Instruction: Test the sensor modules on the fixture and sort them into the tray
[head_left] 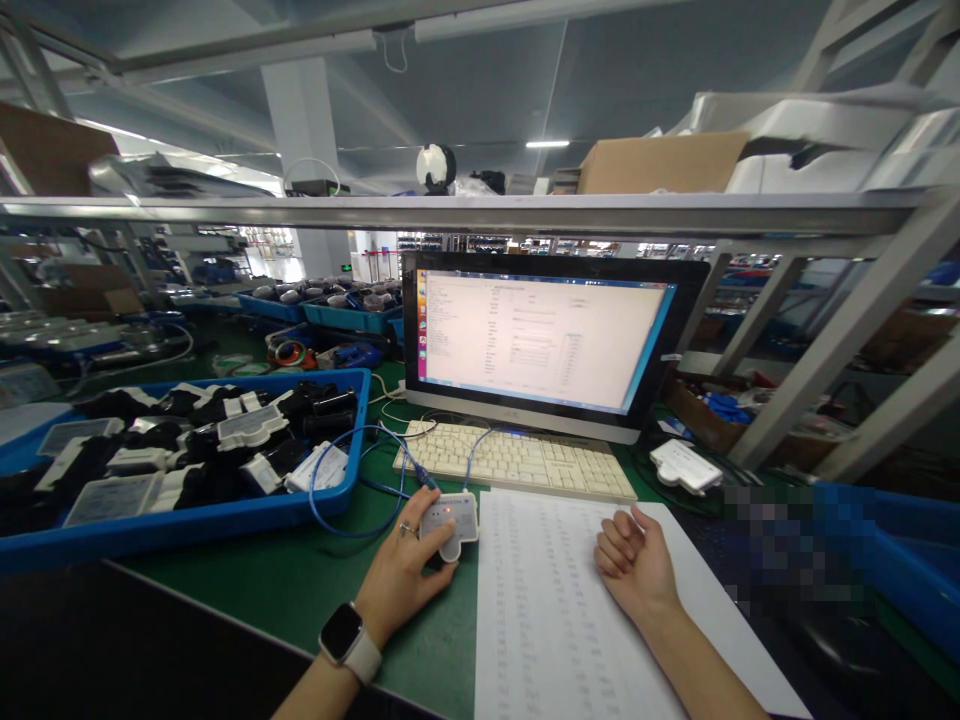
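Note:
My left hand (411, 560), wearing a ring and a watch, grips a small white electronic module (459, 520) just in front of the keyboard (525, 458). A red light glows on the module's printed face, and my thumb lies across it. A blue cable (426, 478) runs into its upper left edge and loops back to the left. My right hand (637, 562) is curled into a loose fist over the printed paper sheets (547, 620), with nothing visible in it. The paper carries columns of small text, too small to read.
At left stands a blue tray (262, 515) full of black and white devices. A lit monitor (540, 340) is behind the keyboard. Another white module (685, 466) lies to its right. A blue bin (892, 550) sits at far right, and a shelf (480, 212) crosses overhead.

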